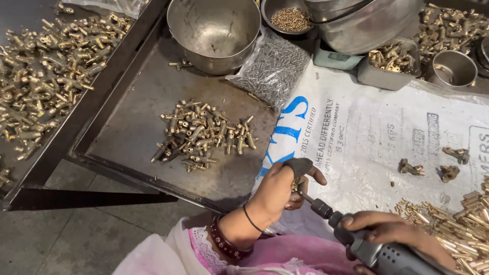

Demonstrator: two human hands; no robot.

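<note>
Workbench covered by a printed sack (367, 127). Left hand (277, 191) pinches a small brass fitting (294, 185); right hand (392, 234) grips a grey driver (367, 247), its bit touching the fitting. Beyond, a brass heap (204, 133) lies on a dark tray (137, 122) beside a steel bowl (214, 30).

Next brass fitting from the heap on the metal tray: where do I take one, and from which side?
Take a fitting at the near right edge of the brass heap, where pieces stand apart on the metal tray. Pinch the straight barrel across its width, coming from above on the near side, probably with the left hand, since the right hand holds the power driver.
</note>
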